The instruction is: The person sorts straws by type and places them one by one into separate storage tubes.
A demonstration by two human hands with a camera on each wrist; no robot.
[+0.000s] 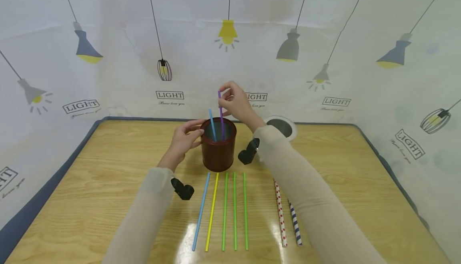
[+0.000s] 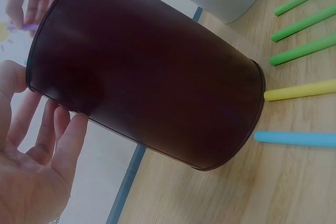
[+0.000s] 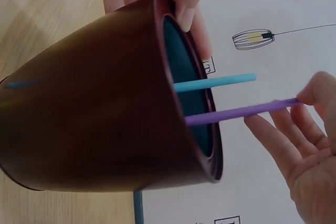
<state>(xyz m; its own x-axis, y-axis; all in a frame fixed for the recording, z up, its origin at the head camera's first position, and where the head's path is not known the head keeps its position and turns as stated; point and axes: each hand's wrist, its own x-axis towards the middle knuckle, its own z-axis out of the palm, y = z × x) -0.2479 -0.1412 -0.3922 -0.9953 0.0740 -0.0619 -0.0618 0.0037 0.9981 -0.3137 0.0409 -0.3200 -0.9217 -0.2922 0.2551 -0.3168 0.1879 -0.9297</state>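
A dark red-brown round container (image 1: 217, 156) stands upright on the wooden table, its inside dark grey-green. My left hand (image 1: 184, 139) holds it by the left side of the rim, thumb at the top edge. Above the opening, my right hand (image 1: 235, 103) pinches a purple straw (image 3: 236, 113) near its upper end. The straw's lower part is inside the container, partly hidden by the wall in the right wrist view. Beside it a light blue straw (image 1: 212, 121) leans in the container and sticks out over the rim.
In front of the container lie a blue straw (image 1: 200, 214), a yellow straw (image 1: 212, 212) and several green straws (image 1: 235, 212). A red-dotted straw (image 1: 280, 214) and a blue-striped straw (image 1: 295, 224) lie by my right forearm, which partly hides a white container (image 1: 292, 129).
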